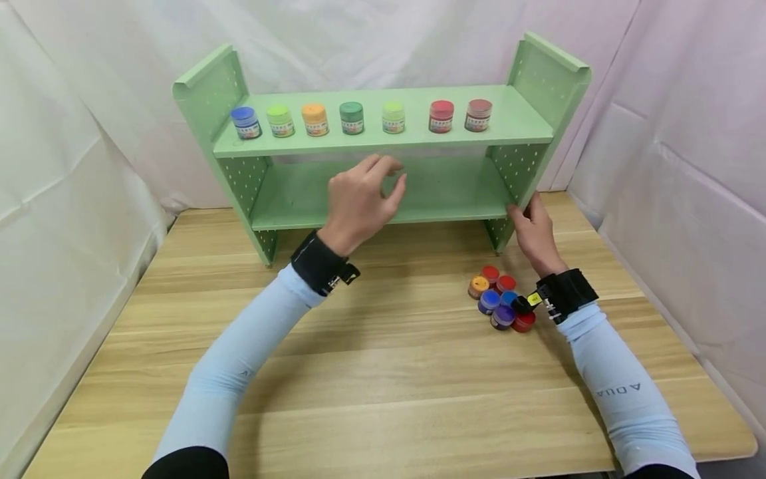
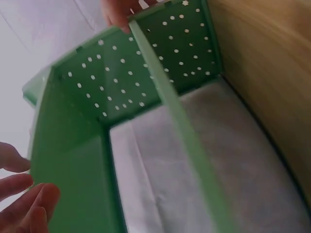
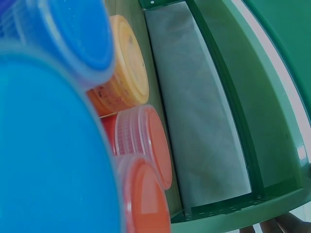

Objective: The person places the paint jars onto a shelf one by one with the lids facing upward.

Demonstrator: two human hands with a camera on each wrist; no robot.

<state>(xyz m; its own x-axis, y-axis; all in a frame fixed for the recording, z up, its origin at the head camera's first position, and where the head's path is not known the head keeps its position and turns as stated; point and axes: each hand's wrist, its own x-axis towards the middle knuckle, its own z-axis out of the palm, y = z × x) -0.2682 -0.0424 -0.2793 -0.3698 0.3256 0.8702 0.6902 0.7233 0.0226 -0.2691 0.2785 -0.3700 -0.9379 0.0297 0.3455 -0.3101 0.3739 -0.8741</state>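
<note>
My left hand [image 1: 361, 199] is raised in front of a green two-tier shelf rack [image 1: 383, 141], just below the upper board's front edge. Its fingers [image 2: 29, 201] are loosely bent, with a gap to the thumb and nothing held. My right hand [image 1: 535, 233] grips the rack's right side panel near the lower board, thumb in front and fingers partly hidden behind. In a spaced row on the upper board stand several small lidded jars, from a blue jar [image 1: 246, 123] at the left to a dark red jar [image 1: 478, 116] at the right.
By my right wrist, a cluster of jars stands on the wooden table [image 1: 383, 386], among them an orange jar [image 3: 124, 65], a red jar [image 1: 490, 274] and a purple jar [image 1: 503, 317]. White cloth [image 1: 78, 133] hangs behind and at both sides.
</note>
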